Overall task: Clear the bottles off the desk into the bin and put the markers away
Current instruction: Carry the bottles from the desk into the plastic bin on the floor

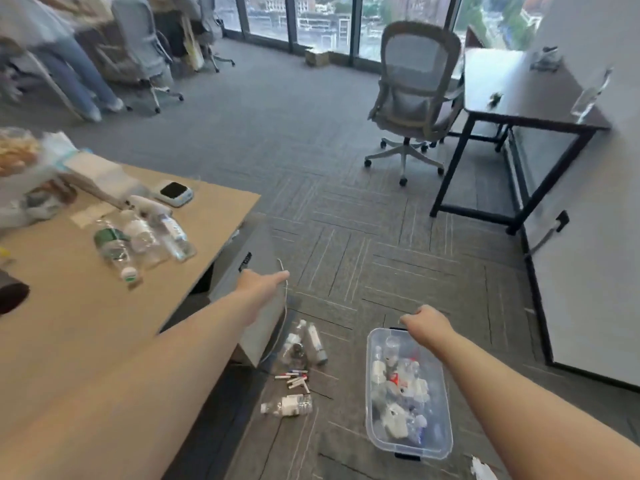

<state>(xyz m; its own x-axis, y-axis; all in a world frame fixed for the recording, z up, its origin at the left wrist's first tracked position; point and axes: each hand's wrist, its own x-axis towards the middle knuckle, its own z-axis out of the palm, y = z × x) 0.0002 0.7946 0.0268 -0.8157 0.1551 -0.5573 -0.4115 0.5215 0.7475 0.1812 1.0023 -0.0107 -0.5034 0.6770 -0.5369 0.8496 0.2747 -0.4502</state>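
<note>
Two bare forearms stretch out low in front of me, and right under the right one sits the clear plastic bin [370, 393] on the carpet, already pretty loaded with bottles and bits. The right hand [424, 322] hangs over the bin's far end, fingers loosely curled under, with nothing in them that I can see.

Just left of the bin it's a mess. There's a lone bottle [287, 405] on its side, a scatter of markers [292, 377] beyond it, then a small heap of floor bottles [303, 344].

Further left of the bin, the left hand [266, 282] reaches out past the desk corner, fingers straight and together, gripping nothing. A thin white cable [286, 299] runs right by it, and I can't tell if they touch.

Up on the wooden desk [86, 323], well left of the bin, three or so desk bottles [145, 244] lie waiting.

I'd call it roughly halfway. The bin has a good load, but the desk bottles, the ones on the floor and every marker are left to do.

Way beyond the bin there's an office chair [415, 98] and a dark table [512, 95].
</note>
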